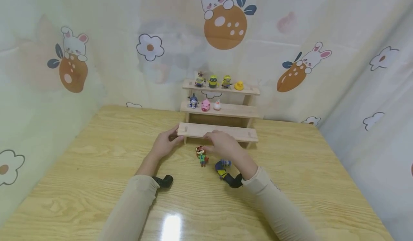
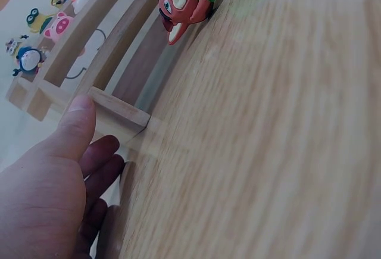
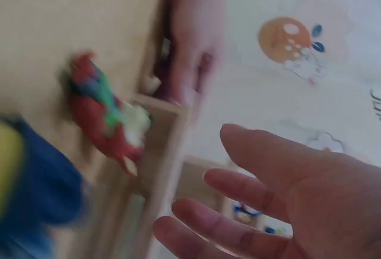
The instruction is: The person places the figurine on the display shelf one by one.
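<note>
My left hand is at the left end of the lowest board of a stepped wooden display shelf. In the left wrist view the thumb touches the board's end, with the other fingers loosely bent beside it. My right hand hovers at the front edge of that board, fingers extended and holding nothing. A fox figurine in a green shirt lies on the table between the hands, its head towards the shelf. Under the right wrist lies a blue and yellow figurine, partly covered by the arm.
On the top board stand several minion figurines and a yellow duck. A dark blue figurine, a pink pig and a small white figurine occupy the middle board. Behind the wooden table hangs a printed curtain.
</note>
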`<state>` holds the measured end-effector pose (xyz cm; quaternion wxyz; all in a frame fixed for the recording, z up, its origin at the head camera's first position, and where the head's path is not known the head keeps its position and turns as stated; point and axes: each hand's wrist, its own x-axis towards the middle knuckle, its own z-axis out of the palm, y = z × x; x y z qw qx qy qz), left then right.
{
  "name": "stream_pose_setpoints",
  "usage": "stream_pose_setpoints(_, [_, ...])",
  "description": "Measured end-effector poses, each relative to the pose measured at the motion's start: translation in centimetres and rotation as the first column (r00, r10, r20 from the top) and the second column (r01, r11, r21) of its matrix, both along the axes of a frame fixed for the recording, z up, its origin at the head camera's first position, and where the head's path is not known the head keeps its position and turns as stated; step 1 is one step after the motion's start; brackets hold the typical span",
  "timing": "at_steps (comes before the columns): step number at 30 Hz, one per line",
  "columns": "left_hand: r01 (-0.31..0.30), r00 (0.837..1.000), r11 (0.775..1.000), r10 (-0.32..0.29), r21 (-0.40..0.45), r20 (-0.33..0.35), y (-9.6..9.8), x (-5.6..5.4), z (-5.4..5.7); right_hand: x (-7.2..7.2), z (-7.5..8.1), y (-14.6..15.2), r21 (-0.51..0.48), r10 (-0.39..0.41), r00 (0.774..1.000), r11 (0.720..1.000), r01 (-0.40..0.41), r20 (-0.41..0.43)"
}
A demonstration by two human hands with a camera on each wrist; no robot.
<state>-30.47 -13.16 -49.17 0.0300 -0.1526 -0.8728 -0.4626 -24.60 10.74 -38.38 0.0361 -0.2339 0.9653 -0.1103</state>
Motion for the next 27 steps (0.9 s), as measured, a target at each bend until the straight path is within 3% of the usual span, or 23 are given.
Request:
stream_pose_setpoints(5, [0.006, 1.0, 1.0, -0.006, -0.001, 0.004, 0.1, 0.1, -0.3, 0.8, -2.4, -0.8, 0.036, -0.037, 0.997, 0.999, 0.035, 0.067])
stream_pose_setpoints(9, [-0.007, 1.0, 1.0, 0.007, 0.007, 0.009, 0.1, 0.1, -0.2, 0.8, -3.5, -1.4, 0.056, -0.054, 0.994, 0.997, 0.049, 0.096])
stream_pose_setpoints(20, [-0.004, 1.0, 1.0, 0.004, 0.005, 0.001, 0.2, 0.1, 0.2, 0.6, -4.5, -1.7, 0.005, -0.082, 0.995, 0.997, 0.082, 0.065])
stream_pose_setpoints(27, [-0.006, 1.0, 1.0, 0.006, 0.016, -0.005, 0.2, 0.3, 0.4, 0.3, -4.9, -1.9, -0.077, -0.057, 0.998, 0.995, 0.06, 0.035])
